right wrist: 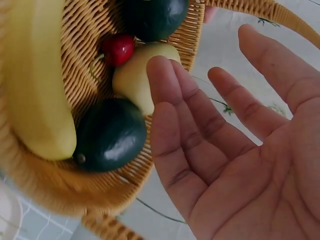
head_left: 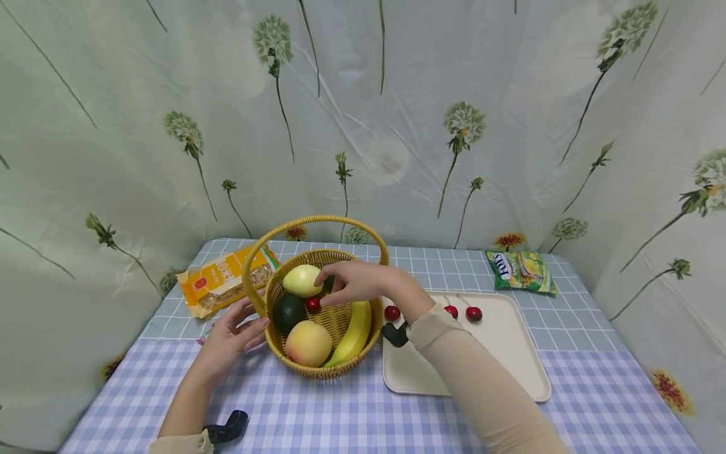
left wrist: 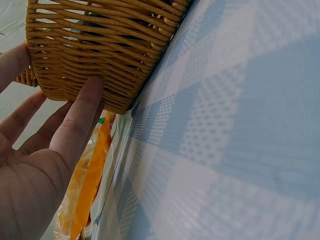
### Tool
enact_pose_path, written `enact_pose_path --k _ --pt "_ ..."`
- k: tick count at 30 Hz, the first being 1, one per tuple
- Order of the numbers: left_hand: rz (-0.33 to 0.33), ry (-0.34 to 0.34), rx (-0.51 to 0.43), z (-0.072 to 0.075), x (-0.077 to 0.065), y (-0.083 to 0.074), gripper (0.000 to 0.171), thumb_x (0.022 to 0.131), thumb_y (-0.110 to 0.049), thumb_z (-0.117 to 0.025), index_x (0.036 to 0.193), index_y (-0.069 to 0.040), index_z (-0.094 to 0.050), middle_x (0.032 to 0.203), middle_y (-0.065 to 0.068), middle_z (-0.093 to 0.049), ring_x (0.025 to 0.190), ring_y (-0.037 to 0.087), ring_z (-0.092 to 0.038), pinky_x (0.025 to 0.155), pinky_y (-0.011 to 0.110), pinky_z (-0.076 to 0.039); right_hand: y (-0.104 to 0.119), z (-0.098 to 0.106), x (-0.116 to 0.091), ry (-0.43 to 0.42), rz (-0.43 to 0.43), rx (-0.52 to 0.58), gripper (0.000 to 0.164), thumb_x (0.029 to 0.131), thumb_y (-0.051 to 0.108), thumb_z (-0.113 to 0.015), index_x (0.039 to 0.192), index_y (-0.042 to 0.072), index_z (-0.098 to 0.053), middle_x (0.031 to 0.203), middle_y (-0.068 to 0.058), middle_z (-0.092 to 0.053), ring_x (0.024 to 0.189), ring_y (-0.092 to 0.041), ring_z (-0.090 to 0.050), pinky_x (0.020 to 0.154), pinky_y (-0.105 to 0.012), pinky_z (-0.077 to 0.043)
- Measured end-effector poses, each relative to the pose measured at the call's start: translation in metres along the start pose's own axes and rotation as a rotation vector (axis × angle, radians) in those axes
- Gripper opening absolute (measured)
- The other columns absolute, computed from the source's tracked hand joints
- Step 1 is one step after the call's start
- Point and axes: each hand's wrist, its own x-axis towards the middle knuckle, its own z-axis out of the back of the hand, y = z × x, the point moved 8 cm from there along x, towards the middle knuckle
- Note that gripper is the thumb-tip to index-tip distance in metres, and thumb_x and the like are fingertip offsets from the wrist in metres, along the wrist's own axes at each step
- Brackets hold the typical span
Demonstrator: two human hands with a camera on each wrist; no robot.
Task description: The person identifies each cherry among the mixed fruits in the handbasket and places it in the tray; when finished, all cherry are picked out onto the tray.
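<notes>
A woven basket (head_left: 324,373) with a tall handle holds a peach (head_left: 309,343), a banana (head_left: 353,334), a pale yellow-green fruit (head_left: 302,280), a cherry (head_left: 312,305) and two dark green avocado-like fruits (right wrist: 111,135). My right hand (head_left: 354,282) hovers over the basket, partly covering one dark fruit in the head view. Its fingers are relaxed, with nothing between them in the right wrist view. Against the basket's left side, my left hand (head_left: 229,337) rests with fingers extended; one fingertip (left wrist: 92,85) touches the weave.
Right of the basket, a cream tray (head_left: 505,353) carries several cherries (head_left: 473,314), partly behind my right forearm. A green FOX'S packet (head_left: 522,272) lies at the back right. Behind my left hand is an orange food packet (head_left: 221,284). A checked cloth (head_left: 317,416) covers the table.
</notes>
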Motion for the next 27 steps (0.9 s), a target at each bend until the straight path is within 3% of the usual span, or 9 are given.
enact_pose_path --k 4,10,14,18,22,27 --pt "0.007 0.001 -0.006 -0.001 0.0 0.002 0.066 0.107 -0.025 -0.069 0.166 -0.016 -0.039 0.16 0.02 -0.043 0.116 -0.001 -0.07 0.093 0.027 -0.064 -0.004 -0.006 0.013 0.022 -0.052 0.0 0.05 0.105 0.037 -0.071 0.147 0.014 -0.06 0.097 -0.001 -0.079 0.09 -0.016 -0.075 0.088 -0.027 -0.055" --pt "0.003 -0.001 -0.005 -0.001 0.002 0.001 0.066 0.108 -0.026 -0.068 0.166 -0.017 -0.038 0.162 0.02 -0.041 0.116 -0.001 -0.068 0.094 0.026 -0.064 -0.008 -0.013 0.031 0.076 -0.118 0.064 0.048 0.105 0.035 -0.071 0.146 0.013 -0.06 0.12 -0.012 -0.074 0.11 -0.036 -0.076 0.094 -0.036 -0.058" --pt "0.005 -0.006 0.001 0.001 0.003 0.0 0.066 0.108 -0.026 -0.068 0.166 -0.018 -0.039 0.162 0.019 -0.042 0.116 -0.002 -0.069 0.094 0.026 -0.064 -0.011 -0.016 0.04 0.094 -0.165 0.09 0.048 0.105 0.035 -0.071 0.146 0.013 -0.06 0.126 -0.006 -0.065 0.115 -0.036 -0.074 0.105 -0.048 -0.058" --pt "0.006 -0.005 0.01 0.002 0.003 -0.001 0.066 0.107 -0.027 -0.069 0.166 -0.018 -0.039 0.162 0.02 -0.042 0.115 -0.002 -0.068 0.094 0.026 -0.064 -0.013 -0.021 0.047 0.113 -0.191 0.1 0.048 0.104 0.035 -0.072 0.147 0.014 -0.06 0.127 -0.01 -0.069 0.117 -0.034 -0.074 0.109 -0.052 -0.057" --pt "0.006 -0.005 0.017 0.002 0.002 0.0 0.066 0.107 -0.027 -0.069 0.166 -0.018 -0.039 0.162 0.02 -0.042 0.115 -0.003 -0.068 0.094 0.026 -0.064 -0.013 -0.026 0.053 0.141 -0.204 0.097 0.051 0.105 0.035 -0.071 0.15 0.014 -0.059 0.124 -0.012 -0.074 0.118 -0.031 -0.074 0.108 -0.049 -0.058" --pt "0.006 -0.002 0.021 0.001 0.001 0.001 0.066 0.108 -0.027 -0.068 0.166 -0.018 -0.038 0.163 0.021 -0.042 0.115 -0.003 -0.068 0.094 0.026 -0.064 -0.011 -0.034 0.058 0.164 -0.233 0.115 0.055 0.105 0.031 -0.072 0.154 0.011 -0.057 0.119 -0.003 -0.071 0.12 -0.029 -0.073 0.108 -0.041 -0.06"
